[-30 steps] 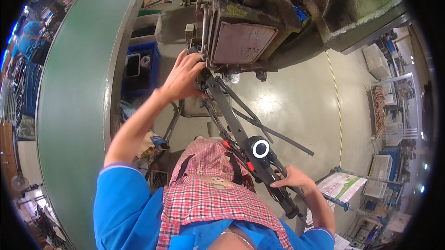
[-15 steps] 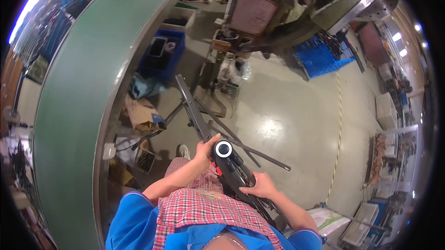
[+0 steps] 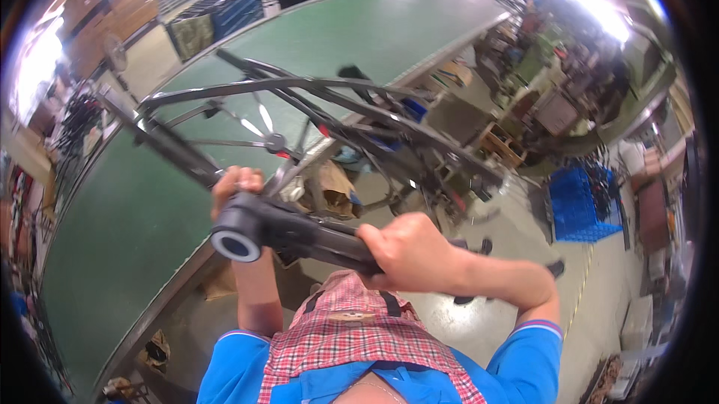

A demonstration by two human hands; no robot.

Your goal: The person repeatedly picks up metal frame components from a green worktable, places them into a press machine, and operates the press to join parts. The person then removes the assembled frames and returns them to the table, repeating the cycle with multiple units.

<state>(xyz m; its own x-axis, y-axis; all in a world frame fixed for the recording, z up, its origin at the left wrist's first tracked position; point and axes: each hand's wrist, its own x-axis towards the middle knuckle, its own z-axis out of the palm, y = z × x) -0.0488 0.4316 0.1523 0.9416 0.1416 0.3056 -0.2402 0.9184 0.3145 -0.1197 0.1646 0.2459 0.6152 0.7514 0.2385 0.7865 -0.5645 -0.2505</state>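
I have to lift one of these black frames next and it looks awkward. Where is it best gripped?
Probably as shown: the right hand wraps the thick black tube from above, behind its round open end; the left hand grips a thinner bar from below. The black frame fans out beyond, toward the green conveyor belt.

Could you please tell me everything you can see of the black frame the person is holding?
The black frame looks like painted metal: a thick tube ending in a round open socket with a pale rim, with thinner bars fanning out above. It is lifted over the green belt, lying roughly level. The right hand grips the thick tube; the left hand holds it behind the socket.
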